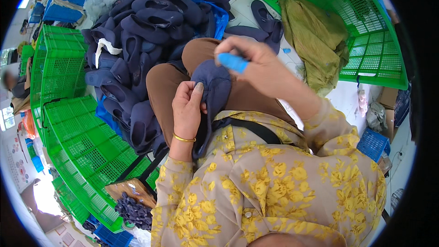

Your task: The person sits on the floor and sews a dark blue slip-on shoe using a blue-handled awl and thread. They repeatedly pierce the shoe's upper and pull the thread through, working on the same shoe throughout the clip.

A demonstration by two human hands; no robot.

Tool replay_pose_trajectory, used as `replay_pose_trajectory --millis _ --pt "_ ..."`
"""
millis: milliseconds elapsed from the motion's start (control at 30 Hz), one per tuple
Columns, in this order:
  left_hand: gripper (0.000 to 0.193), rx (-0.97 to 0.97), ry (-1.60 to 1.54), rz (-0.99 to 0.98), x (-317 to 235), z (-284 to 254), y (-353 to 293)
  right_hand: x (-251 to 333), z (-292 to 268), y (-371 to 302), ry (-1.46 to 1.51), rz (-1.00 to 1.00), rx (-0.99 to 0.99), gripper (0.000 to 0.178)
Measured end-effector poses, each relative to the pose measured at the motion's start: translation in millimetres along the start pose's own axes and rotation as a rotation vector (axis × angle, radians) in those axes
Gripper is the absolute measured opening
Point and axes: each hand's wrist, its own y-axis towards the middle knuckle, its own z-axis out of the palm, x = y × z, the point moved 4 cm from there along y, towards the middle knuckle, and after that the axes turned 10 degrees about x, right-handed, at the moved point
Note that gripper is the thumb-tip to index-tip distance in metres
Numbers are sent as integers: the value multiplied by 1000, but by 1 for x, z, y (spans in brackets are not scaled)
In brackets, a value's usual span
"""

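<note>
A dark blue fabric shoe lies over my lap, its rounded end toward my knees. My left hand is closed on its edge, with the thumb pressed flat on top. Above the shoe's right side is my right hand, smeared by motion, its fingers curled together and a blue wrap around one finger. Whatever those fingers pinch is too small or blurred to make out. A large heap of similar dark blue shoes spreads in front and to the left, with a white strip on it.
Green plastic crates line my left side, and another green crate stands at the far right. An olive-green sack lies beside it. Several loose shoes rest on the pale floor ahead. A wooden block is near my left elbow.
</note>
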Motion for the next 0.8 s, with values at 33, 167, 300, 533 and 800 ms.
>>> replay_pose_trajectory --millis 33,167,300,533,800 --pt "14 11 -14 27 0 0 0 13 -10 -8 -80 10 -38 9" --pt "14 -21 48 48 6 -1 0 75 -61 -54 0 -76 -184 14" --pt "13 -30 77 32 7 -2 0 117 -102 -112 143 -325 -215 16" --pt "8 -213 463 280 -5 1 -3 147 -109 -184 349 -638 189 21" --pt "10 -138 490 204 -16 8 -7 156 -73 -223 393 -728 1071 26"
